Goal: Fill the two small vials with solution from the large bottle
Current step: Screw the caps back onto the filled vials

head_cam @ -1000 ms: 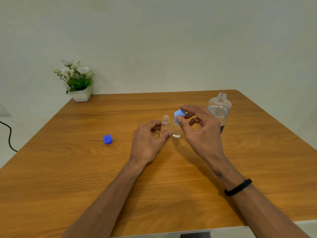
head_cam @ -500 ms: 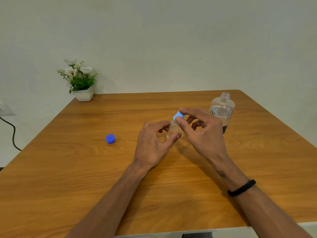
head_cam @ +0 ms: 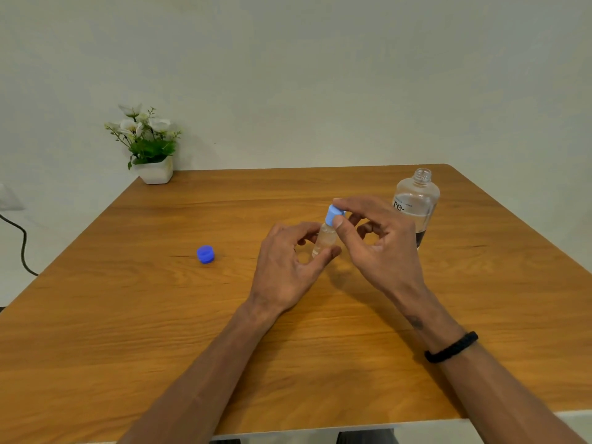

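At the far left of the desk (head_cam: 96,331), up in the corner, stands the little flower pot (head_cam: 156,170), well away from the work. Further right, lying loose on the wood, is the spare blue cap (head_cam: 205,254), apart from both my hands.

Just left of the frame's middle, my left hand (head_cam: 285,267) makes the steadying grip: thumb and fingers curled round the small vial (head_cam: 325,240), pinching its clear body low down. The vial stands nearly upright, its long axis running up the frame with a slight lean to the right, and it looks to hold clear liquid. I can make out only this one vial; if the second is behind my fingers, I cannot tell.

Directly on top of the vial's neck is the light blue cap (head_cam: 333,214), clamped between thumb and forefinger of my right hand (head_cam: 381,251), which reaches in from the right. So the cap lies straight above my left grip, along the vial's own axis, and my right hand is the nearer one to it. My guess is that I am screwing this cap down; that turn depends on keeping the cap square to the neck while the left grip stops the body from spinning.

At the right of the frame, just behind my right hand, the large bottle (head_cam: 416,203) stands upright and uncapped, partly full.
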Motion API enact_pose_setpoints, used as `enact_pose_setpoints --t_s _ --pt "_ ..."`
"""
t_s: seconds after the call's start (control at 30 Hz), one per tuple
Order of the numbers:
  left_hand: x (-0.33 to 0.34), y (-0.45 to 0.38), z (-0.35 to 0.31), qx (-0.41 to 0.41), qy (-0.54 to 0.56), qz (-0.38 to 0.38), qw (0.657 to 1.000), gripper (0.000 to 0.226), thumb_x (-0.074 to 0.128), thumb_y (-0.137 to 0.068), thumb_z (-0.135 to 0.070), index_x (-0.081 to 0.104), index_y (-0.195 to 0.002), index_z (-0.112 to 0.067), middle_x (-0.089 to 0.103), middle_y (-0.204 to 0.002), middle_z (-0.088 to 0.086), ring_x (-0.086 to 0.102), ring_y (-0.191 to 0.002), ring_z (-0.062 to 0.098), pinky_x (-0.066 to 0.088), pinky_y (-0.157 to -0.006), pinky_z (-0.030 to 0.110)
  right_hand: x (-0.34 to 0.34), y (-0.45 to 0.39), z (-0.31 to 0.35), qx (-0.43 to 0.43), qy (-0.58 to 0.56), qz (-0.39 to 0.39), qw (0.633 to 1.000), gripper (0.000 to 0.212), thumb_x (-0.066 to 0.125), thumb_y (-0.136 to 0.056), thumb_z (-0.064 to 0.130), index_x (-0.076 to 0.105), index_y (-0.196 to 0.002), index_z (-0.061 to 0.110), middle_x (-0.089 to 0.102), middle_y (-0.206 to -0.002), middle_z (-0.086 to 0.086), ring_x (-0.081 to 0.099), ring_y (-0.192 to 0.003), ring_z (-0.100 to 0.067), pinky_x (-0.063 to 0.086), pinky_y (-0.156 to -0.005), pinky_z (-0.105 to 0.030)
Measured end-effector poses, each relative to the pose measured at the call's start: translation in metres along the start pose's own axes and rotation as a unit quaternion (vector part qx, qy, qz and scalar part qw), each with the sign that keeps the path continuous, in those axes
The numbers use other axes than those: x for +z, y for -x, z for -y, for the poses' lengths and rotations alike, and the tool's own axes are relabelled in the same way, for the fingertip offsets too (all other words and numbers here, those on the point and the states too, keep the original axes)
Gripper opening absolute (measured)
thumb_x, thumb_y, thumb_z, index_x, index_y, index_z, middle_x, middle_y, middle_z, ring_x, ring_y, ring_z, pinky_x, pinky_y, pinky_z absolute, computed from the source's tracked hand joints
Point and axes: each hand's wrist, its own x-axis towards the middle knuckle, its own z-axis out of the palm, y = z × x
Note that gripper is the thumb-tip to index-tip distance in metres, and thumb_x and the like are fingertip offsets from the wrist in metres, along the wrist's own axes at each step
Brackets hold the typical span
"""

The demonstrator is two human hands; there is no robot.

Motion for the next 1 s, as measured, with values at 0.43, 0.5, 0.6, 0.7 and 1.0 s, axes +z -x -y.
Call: enact_pose_setpoints --t_s 0.43,0.5,0.6,0.7,1.0 --pt "-0.0007 0.0016 -0.0023 0.004 0.000 -0.007 1.000 0.046 0.072 -0.085 -0.057 0.071 -0.121 -0.028 0.058 -0.096 -0.031 0.056 -0.096 0.002 0.046 -0.078 0.017 0.0020 0.0006 0.0041 0.028 0.007 -0.020 0.999 0.025 0.083 -0.093 0.029 0.078 -0.115 0.017 0.074 -0.107 0.007 0.071 -0.086 -0.014 0.059 -0.062 -0.024" --pt "-0.0011 0.0016 -0.0029 0.001 0.001 -0.009 1.000 0.047 0.071 -0.086 -0.058 0.071 -0.121 -0.028 0.063 -0.099 -0.026 0.056 -0.096 0.001 0.043 -0.077 0.014 0.0021 0.0011 0.0051 0.035 -0.005 -0.021 0.999 0.022 0.079 -0.096 0.027 0.079 -0.115 0.017 0.075 -0.109 0.008 0.072 -0.090 -0.013 0.060 -0.063 -0.025" --pt "-0.0020 0.0013 -0.0034 0.000 0.004 -0.006 1.000 0.045 0.072 -0.087 -0.057 0.070 -0.122 -0.030 0.065 -0.100 -0.023 0.056 -0.097 0.002 0.046 -0.076 0.017 0.0014 0.0014 0.0048 0.051 -0.020 -0.019 0.998 0.020 0.076 -0.097 0.021 0.079 -0.116 0.016 0.078 -0.109 0.009 0.073 -0.094 -0.010 0.062 -0.067 -0.027" --pt "-0.0024 0.0019 -0.0049 0.006 0.001 -0.002 1.000 0.045 0.070 -0.086 -0.057 0.071 -0.122 -0.030 0.062 -0.098 -0.025 0.055 -0.096 0.002 0.043 -0.075 0.016 0.0010 0.0008 0.0052 0.065 -0.032 -0.020 0.997 0.017 0.079 -0.096 0.019 0.080 -0.112 0.016 0.078 -0.104 0.010 0.073 -0.090 -0.010 0.062 -0.065 -0.027" --pt "-0.0016 0.0025 -0.0070 0.014 0.007 -0.011 1.000 0.045 0.070 -0.084 -0.057 0.071 -0.120 -0.031 0.052 -0.091 -0.039 0.053 -0.092 -0.004 0.040 -0.070 0.012 0.0006 -0.0001 0.0066 0.067 -0.024 -0.012 0.997 0.024 0.084 -0.091 0.030 0.078 -0.111 0.021 0.073 -0.105 0.011 0.070 -0.084 -0.010 0.056 -0.065 -0.018"
